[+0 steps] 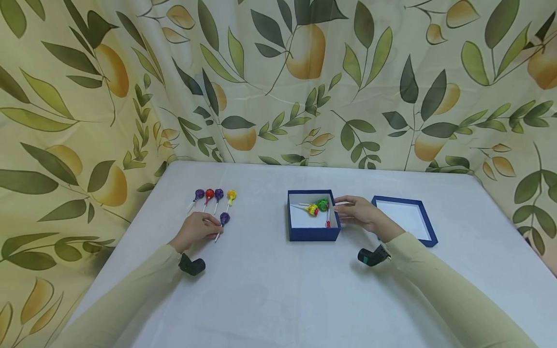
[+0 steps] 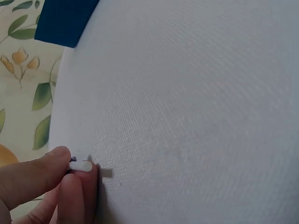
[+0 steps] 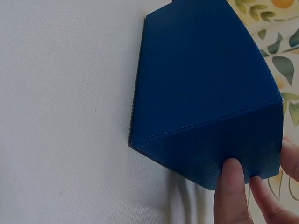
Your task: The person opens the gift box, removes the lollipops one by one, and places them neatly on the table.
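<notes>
My left hand [image 1: 197, 229] pinches a purple-wrapped lollipop [image 1: 224, 219] by its white stick, just above or on the white table. Seen close in the left wrist view, the stick's end [image 2: 83, 166] pokes out between thumb and fingers [image 2: 44, 172]. Above that hand lies a row of lollipops: purple [image 1: 199, 194], red [image 1: 209, 194], purple [image 1: 219, 194] and yellow [image 1: 231, 195]. My right hand [image 1: 359, 215] rests its fairly straight fingers on the right side of an uncovered blue box [image 1: 314, 235]. Inside are a yellow-and-red lollipop [image 1: 312, 210], a green one [image 1: 323, 205] and a red one [image 1: 328, 224].
A blue-rimmed lid [image 1: 428, 222] with a white inside lies to the right of the box, partly behind my right hand. The white tablecloth [image 1: 270, 290] covers the table. A curtain [image 1: 278, 125] patterned with leaves and fruit hangs behind and at the left.
</notes>
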`<action>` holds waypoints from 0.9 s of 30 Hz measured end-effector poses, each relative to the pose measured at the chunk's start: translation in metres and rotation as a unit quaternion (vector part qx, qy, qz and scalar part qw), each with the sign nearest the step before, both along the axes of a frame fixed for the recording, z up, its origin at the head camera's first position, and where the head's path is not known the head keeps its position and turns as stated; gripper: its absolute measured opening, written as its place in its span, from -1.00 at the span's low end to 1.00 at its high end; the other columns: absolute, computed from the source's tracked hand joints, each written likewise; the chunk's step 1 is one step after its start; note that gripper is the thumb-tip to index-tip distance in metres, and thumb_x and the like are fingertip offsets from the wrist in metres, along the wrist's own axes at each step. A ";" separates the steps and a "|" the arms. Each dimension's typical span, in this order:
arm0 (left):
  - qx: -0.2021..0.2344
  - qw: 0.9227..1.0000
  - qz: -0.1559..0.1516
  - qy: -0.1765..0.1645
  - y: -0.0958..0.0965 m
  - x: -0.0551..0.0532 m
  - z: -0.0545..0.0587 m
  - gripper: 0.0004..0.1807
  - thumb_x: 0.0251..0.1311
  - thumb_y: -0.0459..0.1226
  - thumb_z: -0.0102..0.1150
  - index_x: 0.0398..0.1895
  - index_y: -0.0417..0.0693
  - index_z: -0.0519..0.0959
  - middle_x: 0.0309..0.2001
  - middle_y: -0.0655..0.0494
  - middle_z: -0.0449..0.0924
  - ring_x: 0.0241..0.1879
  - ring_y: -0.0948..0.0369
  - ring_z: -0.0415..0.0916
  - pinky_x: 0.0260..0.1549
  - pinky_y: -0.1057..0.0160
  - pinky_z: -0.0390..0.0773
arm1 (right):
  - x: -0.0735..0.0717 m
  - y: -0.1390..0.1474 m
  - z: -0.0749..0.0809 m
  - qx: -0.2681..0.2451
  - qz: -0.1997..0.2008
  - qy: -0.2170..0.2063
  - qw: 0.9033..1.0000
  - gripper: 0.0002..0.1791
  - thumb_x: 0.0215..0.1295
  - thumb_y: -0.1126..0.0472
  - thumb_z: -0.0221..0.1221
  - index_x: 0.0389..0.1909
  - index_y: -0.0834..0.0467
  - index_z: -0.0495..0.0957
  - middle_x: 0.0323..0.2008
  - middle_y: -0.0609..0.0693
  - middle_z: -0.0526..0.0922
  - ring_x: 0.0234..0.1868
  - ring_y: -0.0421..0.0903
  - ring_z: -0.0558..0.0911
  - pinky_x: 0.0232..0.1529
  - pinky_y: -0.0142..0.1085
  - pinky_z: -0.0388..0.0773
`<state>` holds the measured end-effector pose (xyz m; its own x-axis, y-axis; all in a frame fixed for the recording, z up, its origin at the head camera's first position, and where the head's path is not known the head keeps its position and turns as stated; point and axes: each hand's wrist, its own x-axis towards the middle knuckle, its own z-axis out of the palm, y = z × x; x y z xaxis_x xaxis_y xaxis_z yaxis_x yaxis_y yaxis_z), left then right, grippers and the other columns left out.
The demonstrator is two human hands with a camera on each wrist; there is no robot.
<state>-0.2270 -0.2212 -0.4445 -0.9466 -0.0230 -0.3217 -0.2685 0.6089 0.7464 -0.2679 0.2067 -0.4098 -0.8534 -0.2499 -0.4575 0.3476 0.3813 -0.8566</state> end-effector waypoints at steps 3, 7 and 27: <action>-0.014 1.000 -0.006 -0.003 0.000 0.000 0.001 -0.74 0.04 -0.26 0.34 -0.24 -0.23 0.62 -0.46 0.09 0.68 -0.52 0.33 0.54 -0.45 0.42 0.52 | 0.000 0.000 0.000 -0.001 0.002 0.000 1.000 -0.36 0.37 0.16 0.06 0.38 0.29 0.10 0.30 0.32 0.26 0.00 -0.12 0.53 0.13 -0.25 0.51; -0.035 0.999 -0.017 -0.002 0.000 0.000 0.003 -0.75 0.04 -0.24 0.35 -0.26 -0.20 0.62 -0.46 0.09 0.68 -0.51 0.32 0.53 -0.45 0.42 0.50 | 0.000 0.000 0.000 -0.004 0.005 0.001 1.000 -0.35 0.37 0.17 0.06 0.38 0.30 0.08 0.32 0.34 0.23 -0.01 -0.13 0.53 0.13 -0.25 0.51; -0.037 0.996 -0.082 -0.027 -0.009 -0.005 0.019 -0.70 0.15 -0.23 0.23 -0.12 -0.26 0.63 -0.40 0.04 0.71 -0.49 0.32 0.60 -0.41 0.36 0.60 | 0.000 0.001 0.000 -0.006 0.007 0.000 1.000 -0.35 0.38 0.17 0.05 0.38 0.30 0.07 0.33 0.35 0.20 0.06 -0.07 0.51 0.18 -0.21 0.47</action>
